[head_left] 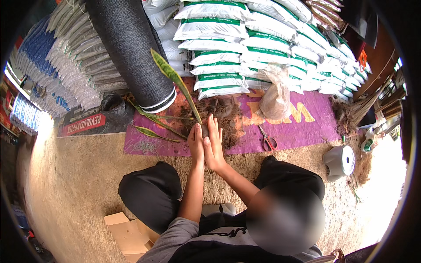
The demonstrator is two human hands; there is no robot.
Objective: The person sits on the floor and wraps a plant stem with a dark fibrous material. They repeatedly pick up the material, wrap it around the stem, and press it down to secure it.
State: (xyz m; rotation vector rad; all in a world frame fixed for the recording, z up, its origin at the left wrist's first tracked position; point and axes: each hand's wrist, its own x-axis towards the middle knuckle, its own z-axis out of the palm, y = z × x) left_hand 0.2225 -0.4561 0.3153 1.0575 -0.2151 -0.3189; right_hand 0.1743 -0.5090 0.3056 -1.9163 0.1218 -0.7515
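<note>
My left hand (196,142) and my right hand (214,142) are pressed together around the dark base of a yellow-edged snake plant leaf (175,79), fingers straight and closed in on it. The leaf rises upward between them. More snake plant leaves (153,131) lie to the left. Loose dark soil and roots (230,129) are spread under and behind my hands on a purple sheet (307,133). Red-handled scissors (269,142) lie to the right, and a crumpled translucent plastic bag (276,92) stands behind them.
A black mesh roll (127,44) leans among stacked white-and-green sacks (212,30) and other sacks (72,57). A dark sheet (94,122) lies left. A grey cylindrical container (337,162) and bundled sticks (375,98) are right. Cardboard (123,232) lies by my left leg.
</note>
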